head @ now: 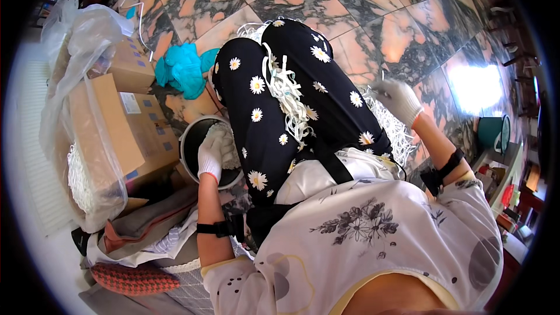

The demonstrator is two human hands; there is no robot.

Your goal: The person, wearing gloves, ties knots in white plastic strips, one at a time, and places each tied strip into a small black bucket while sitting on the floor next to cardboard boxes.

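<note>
My left hand (211, 154), in a white knit glove with an orange-edged cuff, reaches into a dark bucket with a pale rim (183, 140). It rests against a white bundle (225, 146) inside; its fingertips are hidden, so the grip is unclear. To the right of my knee is my right hand (398, 98), gloved alike and blurred by motion, with its fingers curled. Below it lies a heap of thin white strips (391, 129) on the floor. More white strips (288, 100) are bunched between my thighs, across black trousers with daisies (256, 85).
Cardboard boxes (153, 135) stand left, one draped with a clear plastic bag (83, 109) beside white strips (78, 183). Turquoise plastic (183, 70) lies on the marble-tiled floor (288, 0). A red-black cushion (135, 278) is lower left; a green bucket (493, 133) stands right.
</note>
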